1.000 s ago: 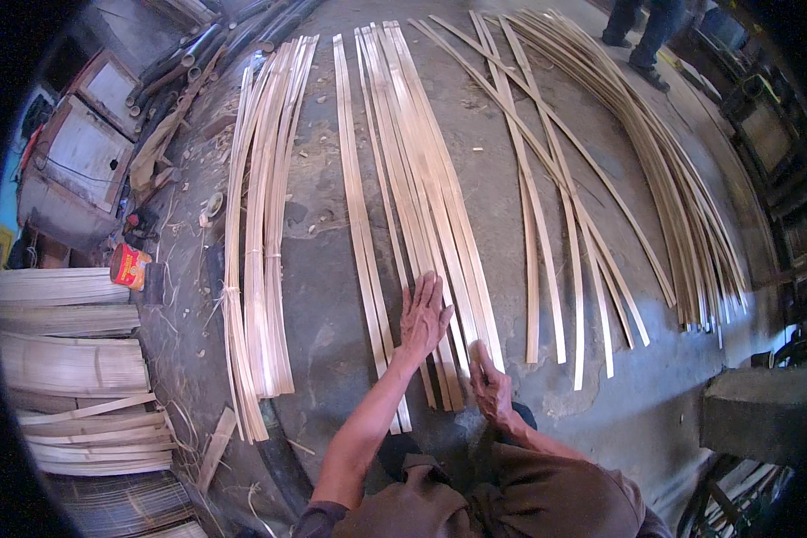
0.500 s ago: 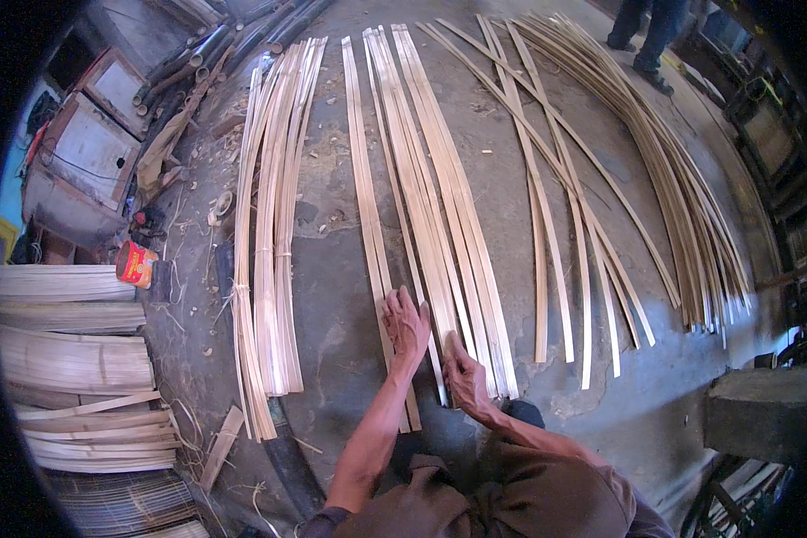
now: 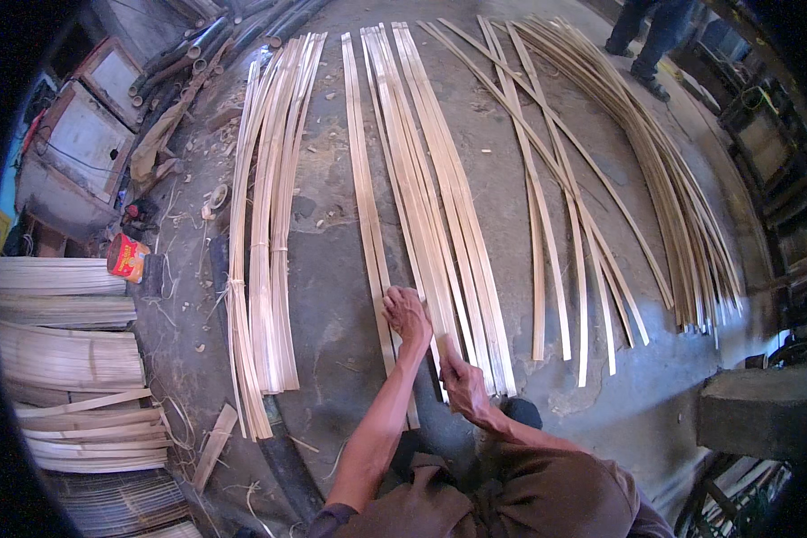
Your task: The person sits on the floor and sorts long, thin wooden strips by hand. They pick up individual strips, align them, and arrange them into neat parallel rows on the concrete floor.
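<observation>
Long pale bamboo strips point(image 3: 439, 179) lie side by side on the concrete floor, running away from me. My left hand point(image 3: 406, 314) has its fingers curled on a strip at the left edge of this group, next to a separate pair of strips point(image 3: 360, 179). Just below and to the right, my right hand point(image 3: 462, 381) pinches the near ends of the same group. Both forearms reach in from the lower edge over my brown clothing.
A tied bundle of strips point(image 3: 264, 269) lies to the left, looser crossed strips point(image 3: 547, 224) and a curved pile point(image 3: 681, 206) to the right. Stacked woven mats point(image 3: 58, 359), an orange can point(image 3: 127, 257) and wooden boxes point(image 3: 81, 143) line the left. Another person's legs point(image 3: 646, 36) stand far back. A dark block point(image 3: 762, 408) sits at right.
My left hand has slid from lying flat on the middle strips toward their left edge and curled its fingers. My right hand has moved up slightly to the strip ends.
</observation>
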Available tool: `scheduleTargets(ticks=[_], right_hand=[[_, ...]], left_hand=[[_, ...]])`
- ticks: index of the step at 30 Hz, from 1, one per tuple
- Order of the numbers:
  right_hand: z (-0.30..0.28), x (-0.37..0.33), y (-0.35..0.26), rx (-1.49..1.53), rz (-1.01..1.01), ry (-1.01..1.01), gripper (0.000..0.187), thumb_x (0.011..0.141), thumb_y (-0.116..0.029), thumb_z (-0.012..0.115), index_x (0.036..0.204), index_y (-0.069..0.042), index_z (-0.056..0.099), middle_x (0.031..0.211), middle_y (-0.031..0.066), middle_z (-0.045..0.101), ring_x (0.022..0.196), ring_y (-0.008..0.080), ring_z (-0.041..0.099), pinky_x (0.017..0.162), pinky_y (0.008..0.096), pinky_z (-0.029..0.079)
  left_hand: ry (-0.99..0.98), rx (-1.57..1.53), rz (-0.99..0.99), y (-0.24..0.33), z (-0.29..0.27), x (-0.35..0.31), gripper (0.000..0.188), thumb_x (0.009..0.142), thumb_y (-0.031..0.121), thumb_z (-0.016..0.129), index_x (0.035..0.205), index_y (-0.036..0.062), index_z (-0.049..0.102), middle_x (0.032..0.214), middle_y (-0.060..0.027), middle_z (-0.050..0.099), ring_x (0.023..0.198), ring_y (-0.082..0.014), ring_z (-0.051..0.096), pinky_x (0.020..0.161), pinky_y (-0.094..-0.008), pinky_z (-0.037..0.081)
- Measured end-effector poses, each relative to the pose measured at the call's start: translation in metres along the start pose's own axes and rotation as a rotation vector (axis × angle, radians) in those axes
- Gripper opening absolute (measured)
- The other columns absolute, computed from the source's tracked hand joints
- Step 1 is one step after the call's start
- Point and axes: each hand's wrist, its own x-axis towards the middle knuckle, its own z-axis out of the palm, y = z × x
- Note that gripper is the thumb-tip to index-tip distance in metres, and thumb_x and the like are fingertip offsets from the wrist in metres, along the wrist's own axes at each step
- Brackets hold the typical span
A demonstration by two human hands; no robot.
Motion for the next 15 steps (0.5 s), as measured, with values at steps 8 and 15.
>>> scheduleTargets(ticks=[8, 15], right_hand=[[-0.009, 0.009, 0.003, 0.112, 0.004, 0.033, 0.048, 0.102, -0.017, 0.049, 0.149, -0.013, 0.038, 0.066, 0.0026, 0.054, 0.059, 0.0093, 0.051, 0.054, 0.0264, 0.045], [-0.014, 0.008, -0.007, 0.389, 0.064, 0.060, 0.047, 0.101, -0.016, 0.049, 0.147, -0.008, 0.039, 0.071, 0.0009, 0.054, 0.062, 0.0086, 0.048, 0.055, 0.0259, 0.042]], left_hand=[[-0.132, -0.190, -0.146, 0.023, -0.011, 0.009, 0.018, 0.075, 0.011, 0.068, 0.092, 0.0094, 0.069, 0.112, -0.0117, 0.048, 0.108, -0.0318, 0.045, 0.089, -0.0448, 0.038], [0.058, -0.150, 0.003, 0.017, 0.019, 0.006, 0.012, 0.077, 0.013, 0.066, 0.087, 0.0077, 0.066, 0.106, -0.0106, 0.047, 0.106, -0.0289, 0.042, 0.084, -0.0430, 0.034]])
